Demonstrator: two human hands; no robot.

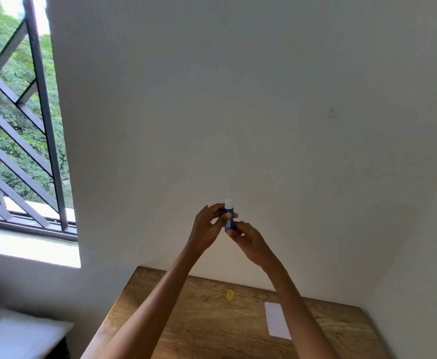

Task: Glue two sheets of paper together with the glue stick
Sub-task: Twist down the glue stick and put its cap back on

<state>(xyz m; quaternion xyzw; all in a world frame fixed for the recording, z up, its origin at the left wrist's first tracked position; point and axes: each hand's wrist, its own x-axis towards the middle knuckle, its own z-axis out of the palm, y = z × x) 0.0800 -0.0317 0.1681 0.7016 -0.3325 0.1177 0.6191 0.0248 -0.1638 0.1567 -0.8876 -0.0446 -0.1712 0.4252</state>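
Note:
I hold a blue glue stick [229, 215] upright in front of the wall, well above the table. Its white glue tip shows at the top, with no cap on it. My left hand [209, 225] pinches the upper part of the tube. My right hand [248, 238] grips its lower end. A small yellow cap [230, 294] lies on the wooden table [199, 327] below. A white sheet of paper [277, 321] lies flat on the table to the right, partly hidden by my right forearm. A second sheet is not visible.
A plain white wall stands right behind the table. A barred window [23, 125] with a sill is at the left. A white surface [18, 335] with a dark item on it sits low at the bottom left.

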